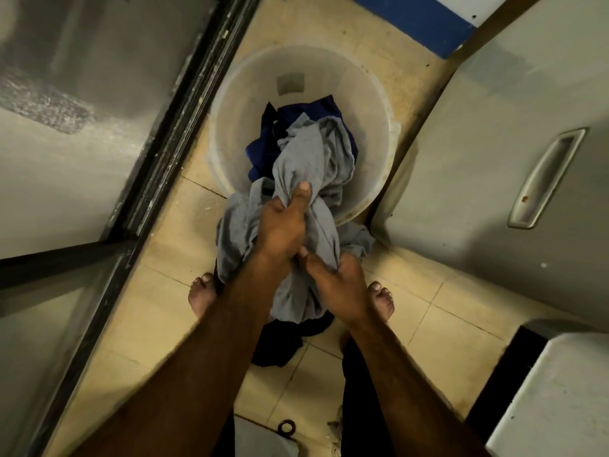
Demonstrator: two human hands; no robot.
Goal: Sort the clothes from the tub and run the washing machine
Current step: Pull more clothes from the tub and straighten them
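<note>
A pale round plastic tub (237,103) stands on the tiled floor ahead of my feet. Dark blue clothes (263,146) lie inside it. A grey garment (316,150) stretches from the tub up over its near rim. My left hand (283,222) grips this grey garment in a fist, thumb up. Just below, my right hand (339,285) clutches the same garment. A dark garment (280,344) lies on the floor between my bare feet, partly hidden by my arms.
A grey appliance with a recessed handle (547,179) stands close on the right. A dark-framed glass door or panel (171,127) runs along the left. A second pale unit (553,400) sits at the lower right. A small dark ring (286,427) lies on the beige tiles.
</note>
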